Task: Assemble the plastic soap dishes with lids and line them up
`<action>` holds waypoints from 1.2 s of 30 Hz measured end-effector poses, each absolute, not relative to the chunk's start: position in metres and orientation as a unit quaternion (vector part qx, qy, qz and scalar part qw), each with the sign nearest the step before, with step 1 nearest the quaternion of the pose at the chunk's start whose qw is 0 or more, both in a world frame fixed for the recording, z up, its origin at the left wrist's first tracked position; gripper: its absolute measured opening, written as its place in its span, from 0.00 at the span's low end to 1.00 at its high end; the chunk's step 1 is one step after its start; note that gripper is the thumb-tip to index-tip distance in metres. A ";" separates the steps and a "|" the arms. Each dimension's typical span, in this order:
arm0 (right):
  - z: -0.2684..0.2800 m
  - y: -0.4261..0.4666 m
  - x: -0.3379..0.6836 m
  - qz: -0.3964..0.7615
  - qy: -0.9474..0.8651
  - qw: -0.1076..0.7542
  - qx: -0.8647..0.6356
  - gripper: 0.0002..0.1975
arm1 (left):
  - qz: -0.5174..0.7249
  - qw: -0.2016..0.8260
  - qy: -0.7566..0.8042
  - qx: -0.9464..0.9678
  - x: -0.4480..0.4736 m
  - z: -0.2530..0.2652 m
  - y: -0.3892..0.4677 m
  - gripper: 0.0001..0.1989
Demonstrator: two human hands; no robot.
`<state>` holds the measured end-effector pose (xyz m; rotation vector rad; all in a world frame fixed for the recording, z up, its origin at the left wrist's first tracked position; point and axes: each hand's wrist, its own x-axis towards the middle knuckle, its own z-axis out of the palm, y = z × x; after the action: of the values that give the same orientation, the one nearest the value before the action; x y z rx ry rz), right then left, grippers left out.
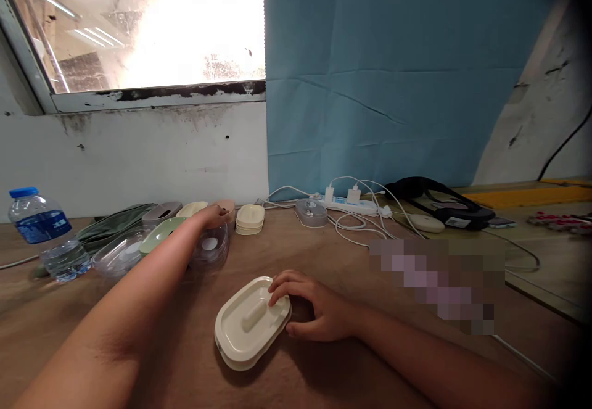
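A cream oval box (234,338) with a raised bar across its lid sits on the brown table near me. My right hand (308,307) grips its right end, fingertips on the lid and thumb against the side. Farther off, my left hand (215,216) is stretched out to a pink stack of oval pieces (226,206), its fingers curled against it; their tips are partly hidden. Just under that hand lies a clear plastic tray (210,252) with a round white disc. A small stack of cream lids (250,219) stands to the right of the pink stack.
Along the back are a water bottle (49,236), a green oval piece (160,235), another clear tray (115,261) and a grey oval case (311,213). A power strip (354,204) with white cables and a black headset strap (439,202) lie to the right.
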<state>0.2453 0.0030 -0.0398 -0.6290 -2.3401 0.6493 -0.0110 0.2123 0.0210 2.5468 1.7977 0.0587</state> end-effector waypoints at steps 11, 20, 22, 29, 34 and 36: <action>-0.037 0.007 0.251 0.236 -0.910 0.262 -0.219 0.07 | 0.131 -0.043 0.587 0.798 0.002 0.024 0.177 0.26; -0.035 0.021 0.262 0.267 -0.848 0.355 -0.289 0.10 | 0.107 0.122 0.216 0.963 -0.002 0.039 0.032 0.15; -0.033 0.022 0.265 0.268 -0.838 0.367 -0.303 0.10 | 0.091 0.155 0.224 0.958 -0.006 0.036 0.013 0.17; -0.046 0.036 0.273 0.253 -0.775 0.455 -0.359 0.12 | 0.109 0.133 0.247 0.954 0.010 0.037 0.044 0.11; -0.068 0.058 0.279 0.194 -0.627 0.570 -0.494 0.16 | 0.142 0.007 0.378 0.915 0.048 0.039 0.112 0.11; -0.071 0.058 0.280 0.202 -0.634 0.551 -0.504 0.14 | 0.140 -0.013 0.413 0.900 0.061 0.037 0.140 0.11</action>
<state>0.2798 0.0585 -0.0714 -1.1917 -1.5012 0.4773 0.0609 0.1401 0.0366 2.8505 1.3097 0.4438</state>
